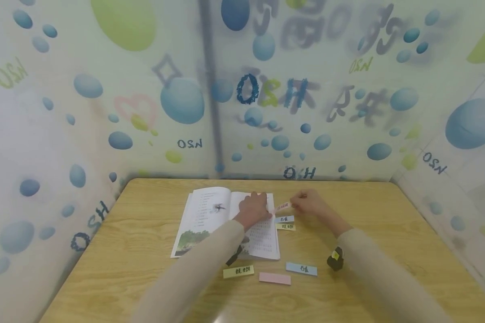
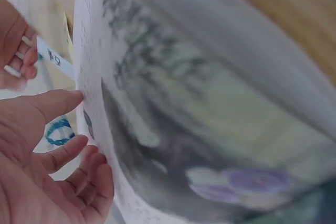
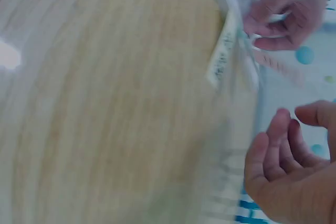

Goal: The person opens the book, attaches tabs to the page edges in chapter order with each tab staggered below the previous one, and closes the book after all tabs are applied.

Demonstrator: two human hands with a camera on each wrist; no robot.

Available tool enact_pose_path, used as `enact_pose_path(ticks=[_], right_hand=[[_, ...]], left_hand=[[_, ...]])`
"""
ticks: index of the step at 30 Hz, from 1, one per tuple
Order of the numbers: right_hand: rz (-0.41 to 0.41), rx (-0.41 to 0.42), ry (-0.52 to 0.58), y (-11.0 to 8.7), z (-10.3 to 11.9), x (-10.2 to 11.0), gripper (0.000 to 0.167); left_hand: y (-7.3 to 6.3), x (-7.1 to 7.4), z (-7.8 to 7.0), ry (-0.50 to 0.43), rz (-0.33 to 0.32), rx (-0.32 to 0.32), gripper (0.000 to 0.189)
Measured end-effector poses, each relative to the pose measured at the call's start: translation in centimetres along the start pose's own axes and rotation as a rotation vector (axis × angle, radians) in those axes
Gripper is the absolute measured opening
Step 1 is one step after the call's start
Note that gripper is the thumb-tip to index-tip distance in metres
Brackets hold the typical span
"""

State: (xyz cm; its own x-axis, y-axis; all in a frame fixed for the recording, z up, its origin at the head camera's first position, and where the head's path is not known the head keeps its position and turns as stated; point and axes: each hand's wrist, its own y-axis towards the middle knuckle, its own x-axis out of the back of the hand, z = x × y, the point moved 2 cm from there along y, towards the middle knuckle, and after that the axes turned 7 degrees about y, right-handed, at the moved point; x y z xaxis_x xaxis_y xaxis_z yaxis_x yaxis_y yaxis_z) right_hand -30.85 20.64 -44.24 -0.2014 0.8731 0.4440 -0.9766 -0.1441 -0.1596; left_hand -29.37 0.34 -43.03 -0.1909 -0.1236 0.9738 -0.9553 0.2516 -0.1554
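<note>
An open book (image 1: 204,211) lies on the table with printed text and coloured pictures. My left hand (image 1: 253,210) rests on its right page, thumb near the outer edge. From that edge stick out a pink sticky strip (image 1: 283,207) with writing, a blue strip (image 1: 284,219) and a yellow strip (image 1: 286,227). At the pink strip's free end is my right hand (image 1: 307,202). In the right wrist view that right hand (image 3: 294,166) has loosely bent fingers, a small gap from the pink strip (image 3: 278,66). The left thumb touches the page edge in the left wrist view.
In front of the book lie a yellow sticky-note pad (image 1: 238,272) with writing, a pink pad (image 1: 275,278) and a blue pad (image 1: 301,268) with writing. A black wrist device (image 1: 335,259) sits by the right sleeve. Behind the wooden table (image 1: 125,224) hangs a patterned curtain (image 1: 327,89).
</note>
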Motion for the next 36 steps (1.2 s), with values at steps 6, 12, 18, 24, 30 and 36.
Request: enact_pose_path(ticks=[6,12,18,24,30,36], right_hand=[[-0.106,0.304,-0.068,-1.8,2.6,0.1,0.014],[-0.028,0.625,-0.124,-4.1,5.2,-3.5,0.002],[0.332,0.716,-0.360,-5.9,5.2,-7.9,0.032],[0.498,0.653,-0.615,-7.3,3.3,-9.6,0.068],[0.502,0.642,-0.746,-8.0,2.6,-9.6,0.077],[0.492,0.686,-0.743,-8.2,2.6,-9.0,0.072]], left_hand=[[-3.3,0.4,1.7,0.103,0.004,-0.153,0.048],[-7.2,0.7,6.1,0.000,-0.005,-0.239,0.052],[-11.4,1.1,11.9,-0.102,-0.052,-0.306,0.054],[-14.5,0.3,16.3,-0.102,0.018,-0.349,0.078],[-15.5,-0.6,17.5,-0.101,0.000,-0.246,0.088],[-15.8,-0.5,17.3,-0.086,-0.050,-0.107,0.100]])
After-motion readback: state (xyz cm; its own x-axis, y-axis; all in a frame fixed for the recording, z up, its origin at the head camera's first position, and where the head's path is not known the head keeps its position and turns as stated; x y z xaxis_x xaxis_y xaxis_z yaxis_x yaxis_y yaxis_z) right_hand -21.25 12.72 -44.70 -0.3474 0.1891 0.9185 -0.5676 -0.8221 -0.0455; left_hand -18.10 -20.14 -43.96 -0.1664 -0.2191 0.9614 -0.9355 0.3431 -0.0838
